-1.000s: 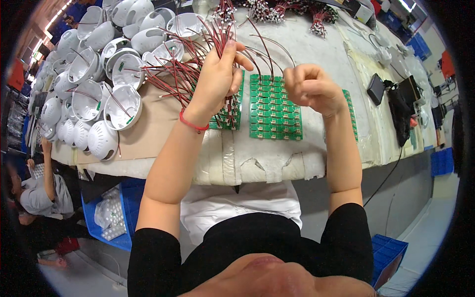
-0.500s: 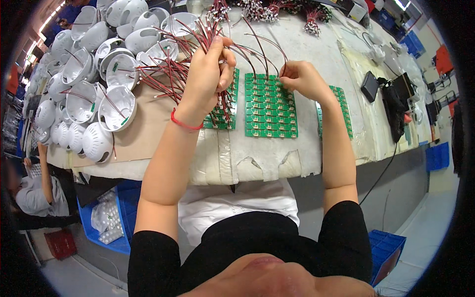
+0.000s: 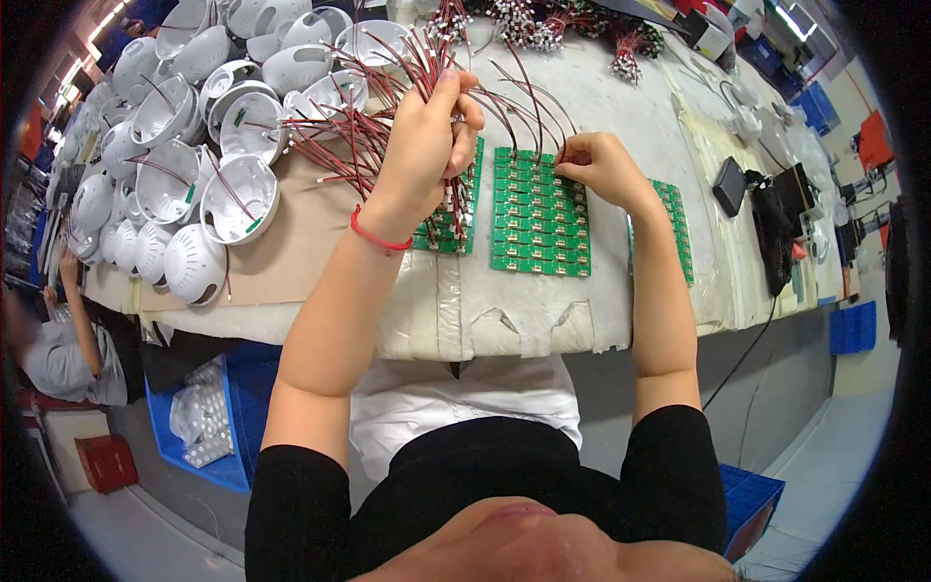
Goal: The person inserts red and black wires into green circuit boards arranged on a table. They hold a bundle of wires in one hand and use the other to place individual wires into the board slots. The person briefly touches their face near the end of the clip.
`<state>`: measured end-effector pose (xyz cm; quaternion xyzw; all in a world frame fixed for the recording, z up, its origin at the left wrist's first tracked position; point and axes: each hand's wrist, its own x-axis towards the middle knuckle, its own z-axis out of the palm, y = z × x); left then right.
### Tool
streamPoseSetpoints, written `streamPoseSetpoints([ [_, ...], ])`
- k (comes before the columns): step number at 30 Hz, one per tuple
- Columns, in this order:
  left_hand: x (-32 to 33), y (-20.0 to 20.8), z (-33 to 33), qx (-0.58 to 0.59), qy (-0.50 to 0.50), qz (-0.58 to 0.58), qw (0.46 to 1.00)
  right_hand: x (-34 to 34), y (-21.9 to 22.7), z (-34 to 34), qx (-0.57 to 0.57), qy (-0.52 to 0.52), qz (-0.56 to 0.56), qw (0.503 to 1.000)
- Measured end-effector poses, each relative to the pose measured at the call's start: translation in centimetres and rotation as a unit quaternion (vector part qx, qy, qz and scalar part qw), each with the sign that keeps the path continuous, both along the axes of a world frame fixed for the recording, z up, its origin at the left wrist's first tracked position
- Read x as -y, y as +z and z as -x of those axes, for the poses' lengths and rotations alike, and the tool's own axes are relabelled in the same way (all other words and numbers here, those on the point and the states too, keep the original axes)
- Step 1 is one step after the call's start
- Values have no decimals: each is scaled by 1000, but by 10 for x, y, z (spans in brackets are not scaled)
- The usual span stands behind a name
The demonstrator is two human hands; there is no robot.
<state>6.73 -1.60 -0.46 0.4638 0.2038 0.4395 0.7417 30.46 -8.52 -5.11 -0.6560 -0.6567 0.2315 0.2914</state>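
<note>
A bundle of thin red and black wires [image 3: 424,60] with small white ends is closed in my left hand [image 3: 432,136], raised over the table. Below that hand lies a green circuit board panel [image 3: 465,233], partly covered by wires. Right of it, a second green panel [image 3: 541,228] lies flat, with rows of small white connectors. Several wires arch from the bundle to this panel's top row. At its upper right corner my right hand [image 3: 603,170] pinches the end of one wire [image 3: 565,136]; the fingertips hide the tip.
White domed plastic housings [image 3: 242,199] crowd the table's left side, some with wires inside. A third green panel [image 3: 674,228] lies beyond my right forearm. More wire bundles [image 3: 626,58] lie along the back. A black box-like device [image 3: 729,186] stands at right. Another person sits at far left.
The view has shifted slightly, so the table's things appear a little further right and lower. My right hand stays pinched at the panel's corner; my left hand keeps the wire bundle.
</note>
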Motion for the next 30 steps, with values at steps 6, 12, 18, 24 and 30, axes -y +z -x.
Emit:
streamPoseSetpoints([
  [6,-1,-3,0,42,-35,46,997,-1,3,1,13,2,15,1000],
  [12,-2,-6,0,96,-51,113,988,-2,5,5,58,8,10,998],
  [18,1,-7,-6,93,-8,127,987,1,-1,1,16,2,-4,1000],
  [24,5,-7,-8,96,-17,83,992,13,26,26,-36,-66,-56,996],
  [30,7,-9,-11,94,-21,67,993,24,33,77,-304,101,54,946],
])
